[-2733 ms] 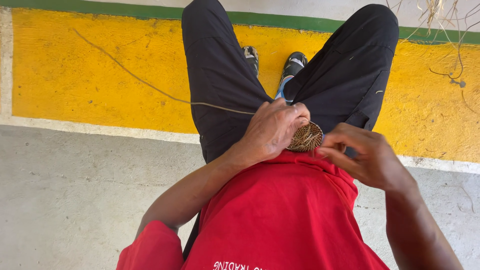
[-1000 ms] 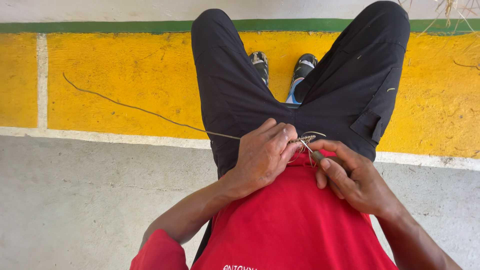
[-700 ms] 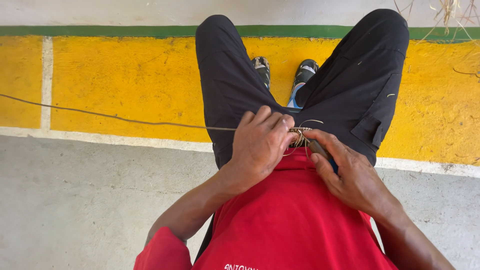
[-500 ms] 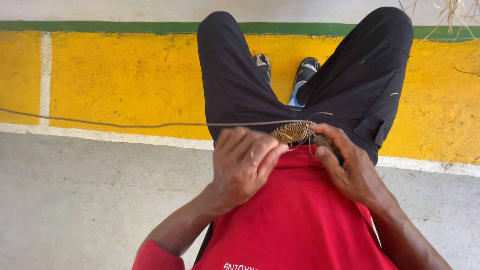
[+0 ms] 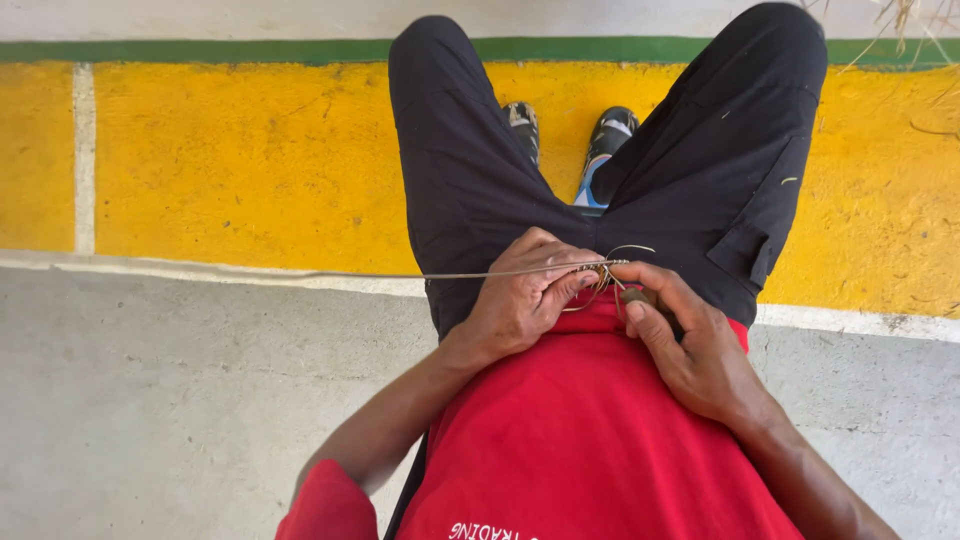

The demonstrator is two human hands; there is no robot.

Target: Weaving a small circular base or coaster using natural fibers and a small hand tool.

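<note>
Two hands meet at the lap: left hand pinching a taut fibre strand running leftward over open floor, right hand curled beside it; the coiled weave, visible earlier, is now hidden.

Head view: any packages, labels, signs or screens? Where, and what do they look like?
No packages, signs or screens.
Shirt print: white block lettering on the red shirt, bottom edge of the frame, cut off and upside down to the camera.
Nothing printed shows near the left hand or right hand, which meet over a thin fibre strand at the lap.
</note>
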